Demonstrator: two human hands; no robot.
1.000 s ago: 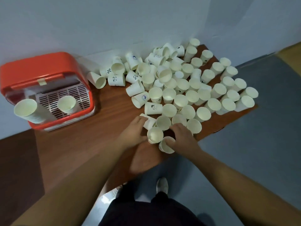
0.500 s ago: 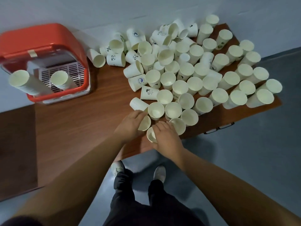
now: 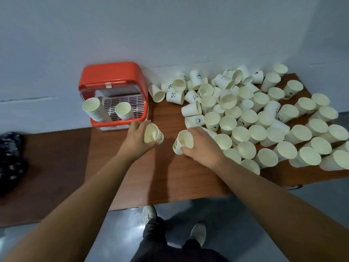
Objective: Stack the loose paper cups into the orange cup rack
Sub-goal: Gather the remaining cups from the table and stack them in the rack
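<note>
Now, left grip (image 3: pixel 138 138): my fingers curl round one cup (image 3: pixel 152 134), its mouth tipped toward me, just below the rack (image 3: pixel 113 78) at centre left of the frame.
Right grip (image 3: pixel 203 147): wrapped round a second cup (image 3: pixel 184 141) at frame centre, by the left edge of the pile (image 3: pixel 264 120). I cannot tell whether it is clear of the bench (image 3: pixel 166 176).
Rack: it holds a long left stack (image 3: pixel 91 108) and a shorter right stack (image 3: pixel 123 110), both mouths facing me.
Handling: I judge these paper cups almost weightless and thin-walled, so easy to dent or squash oval. The rolled rim looks the stiffest part.
Where to hold: lightly round the upper wall, thumb opposite fingers, with the base left free to slide into a stack's open mouth.
Changed: half a second ago both grips were down among the pile's nearest cups. Each now has its cup and has gone left toward the rack. The two stacks look the same.
</note>
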